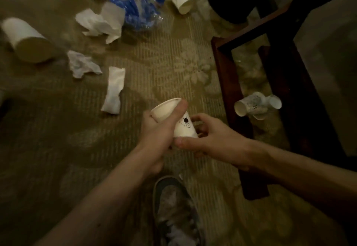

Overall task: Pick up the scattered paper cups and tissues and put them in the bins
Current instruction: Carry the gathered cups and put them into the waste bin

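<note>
The left hand [156,133] is wrapped around a white paper cup [184,128] printed with a small cartoon face. Its thumb lies across the cup's open rim. The cup is held above the carpet [154,62], tilted with its mouth toward the far left. The right hand [212,139] pinches the cup's base end between thumb and curled fingers, so both hands grasp the same cup. A dark shoe [173,207] sits just near of the hands.

To the left of the hands, a folded tissue [114,91] lies flat on the carpet, and a crumpled tissue [82,65] lies farther left. A large white cup [25,39] lies on its side at the left edge.

Farther off, a bunch of white tissues [102,23] touches a blue plastic wrapper [139,4], with another tipped cup [180,1] to the wrapper's right.

On the right stands a dark wooden frame [228,71]. Two printed cups [251,106] lie on their sides together in its gap.
</note>
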### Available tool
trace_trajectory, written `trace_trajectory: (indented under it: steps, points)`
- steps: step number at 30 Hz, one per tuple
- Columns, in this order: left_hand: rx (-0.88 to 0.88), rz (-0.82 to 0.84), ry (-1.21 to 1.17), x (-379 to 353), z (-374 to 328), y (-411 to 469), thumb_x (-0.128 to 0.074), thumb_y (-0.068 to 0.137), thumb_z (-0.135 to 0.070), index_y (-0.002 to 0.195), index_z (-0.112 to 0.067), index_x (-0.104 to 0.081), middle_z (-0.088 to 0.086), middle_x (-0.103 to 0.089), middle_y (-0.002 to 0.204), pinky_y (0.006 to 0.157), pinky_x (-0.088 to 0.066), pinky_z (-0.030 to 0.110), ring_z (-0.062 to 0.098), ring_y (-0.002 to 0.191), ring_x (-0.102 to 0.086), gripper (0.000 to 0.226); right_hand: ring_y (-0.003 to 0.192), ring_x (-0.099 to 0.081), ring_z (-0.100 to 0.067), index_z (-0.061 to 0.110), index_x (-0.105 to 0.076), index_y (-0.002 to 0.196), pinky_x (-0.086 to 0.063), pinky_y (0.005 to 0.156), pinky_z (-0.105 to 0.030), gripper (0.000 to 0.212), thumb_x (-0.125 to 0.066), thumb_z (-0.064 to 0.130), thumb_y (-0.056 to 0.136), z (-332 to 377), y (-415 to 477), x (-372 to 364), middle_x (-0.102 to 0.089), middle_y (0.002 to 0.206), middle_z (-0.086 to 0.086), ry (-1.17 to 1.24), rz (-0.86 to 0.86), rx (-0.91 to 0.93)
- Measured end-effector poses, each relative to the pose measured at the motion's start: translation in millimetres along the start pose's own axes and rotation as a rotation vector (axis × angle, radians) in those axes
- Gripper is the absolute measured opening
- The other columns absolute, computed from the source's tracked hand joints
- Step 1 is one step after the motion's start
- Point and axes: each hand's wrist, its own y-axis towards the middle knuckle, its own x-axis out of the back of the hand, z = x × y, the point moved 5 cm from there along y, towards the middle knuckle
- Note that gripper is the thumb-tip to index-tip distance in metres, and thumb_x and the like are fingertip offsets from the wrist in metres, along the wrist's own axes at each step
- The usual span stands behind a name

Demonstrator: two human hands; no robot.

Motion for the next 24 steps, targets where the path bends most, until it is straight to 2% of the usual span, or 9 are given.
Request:
trace_trajectory:
  steps: [3, 4, 7, 9, 12, 16, 18, 21, 24]
  points:
    - [-0.036, 0.029, 0.114, -9, 13, 19, -0.086, 0.062, -0.050, 0.118, -0.029, -0.053, -0.003, -0.067, 0.103, 0.048, -0.052, 0.020, 0.008, 0.076, -0.070, 0.069, 0.100, -0.064, -0.003, 0.041, -0.050, 0.128, -0.051, 0.070, -0.020, 0.080, -0.069, 0.078, 0.060, -24, 11, 31, -0.063, 0.119, 0.014, -0.105, -0.045, -0.046]
    - [-0.083, 0.023, 0.189, -8, 11, 26, -0.084, 0.063, -0.051, 0.118, -0.030, -0.052, -0.006, -0.066, 0.103, 0.047, -0.050, 0.018, 0.007, 0.078, -0.068, 0.067, 0.100, -0.062, -0.004, 0.039, -0.050, 0.129, -0.049, 0.069, -0.020, 0.077, -0.063, 0.080, 0.065, -33, 17, 55, -0.060, 0.121, 0.012, -0.155, -0.183, -0.042]
    - [-0.078, 0.052, 0.285, -12, 6, 44, -0.083, 0.059, -0.056, 0.123, -0.029, -0.049, -0.009, -0.063, 0.106, 0.055, -0.050, 0.022, 0.008, 0.087, -0.065, 0.078, 0.110, -0.056, -0.018, 0.023, -0.048, 0.129, -0.052, 0.074, -0.033, 0.063, -0.067, 0.059, 0.081, -57, 22, 142, -0.052, 0.127, -0.001, -0.304, -0.758, -0.026]
    - [-0.012, 0.099, 0.300, -21, 7, 48, -0.085, 0.058, -0.055, 0.126, -0.025, -0.049, -0.005, -0.064, 0.110, 0.065, -0.056, 0.032, 0.014, 0.092, -0.066, 0.083, 0.123, -0.050, -0.027, 0.019, -0.044, 0.136, -0.052, 0.089, -0.049, 0.077, -0.072, 0.059, 0.076, -74, 25, 178, -0.046, 0.137, -0.005, -0.454, -0.891, -0.120]
    - [0.012, 0.177, 0.373, -39, 4, 51, -0.085, 0.060, -0.051, 0.115, -0.023, -0.059, -0.004, -0.069, 0.102, 0.061, -0.057, 0.030, 0.013, 0.085, -0.069, 0.067, 0.128, -0.047, -0.029, 0.016, -0.036, 0.144, -0.051, 0.095, -0.052, 0.102, -0.075, 0.067, 0.065, -94, 37, 198, -0.044, 0.142, -0.007, -0.467, -0.826, -0.204]
    - [0.004, 0.285, 0.379, -67, -9, 62, -0.085, 0.065, -0.046, 0.102, -0.023, -0.066, -0.001, -0.072, 0.092, 0.054, -0.059, 0.027, 0.010, 0.070, -0.072, 0.047, 0.137, -0.036, -0.033, 0.016, -0.024, 0.152, -0.043, 0.104, -0.053, 0.114, -0.078, 0.065, 0.064, -106, 55, 199, -0.032, 0.151, -0.012, -0.522, -0.771, -0.254]
    - [0.007, 0.324, 0.449, -78, -14, 66, -0.085, 0.066, -0.046, 0.108, -0.020, -0.064, 0.001, -0.070, 0.098, 0.061, -0.061, 0.033, 0.017, 0.081, -0.072, 0.053, 0.137, -0.033, -0.035, 0.015, -0.024, 0.150, -0.042, 0.104, -0.052, 0.113, -0.081, 0.060, 0.063, -104, 57, 200, -0.030, 0.150, -0.014, -0.542, -0.846, -0.253]
    - [-0.024, 0.350, 0.518, -89, -22, 70, -0.084, 0.066, -0.047, 0.102, -0.022, -0.063, -0.002, -0.068, 0.096, 0.052, -0.054, 0.023, 0.012, 0.082, -0.068, 0.048, 0.136, -0.032, -0.035, 0.012, -0.025, 0.148, -0.042, 0.103, -0.052, 0.115, -0.082, 0.061, 0.061, -106, 56, 206, -0.029, 0.148, -0.016, -0.548, -0.870, -0.311]
    - [-0.012, 0.343, 0.417, -90, -21, 67, -0.085, 0.064, -0.048, 0.097, -0.024, -0.066, -0.003, -0.072, 0.089, 0.049, -0.054, 0.021, 0.009, 0.070, -0.071, 0.046, 0.115, -0.055, -0.028, 0.010, -0.048, 0.133, -0.055, 0.088, -0.046, 0.094, -0.078, 0.066, 0.064, -113, 56, 207, -0.052, 0.129, -0.010, -0.309, -0.805, -0.332]
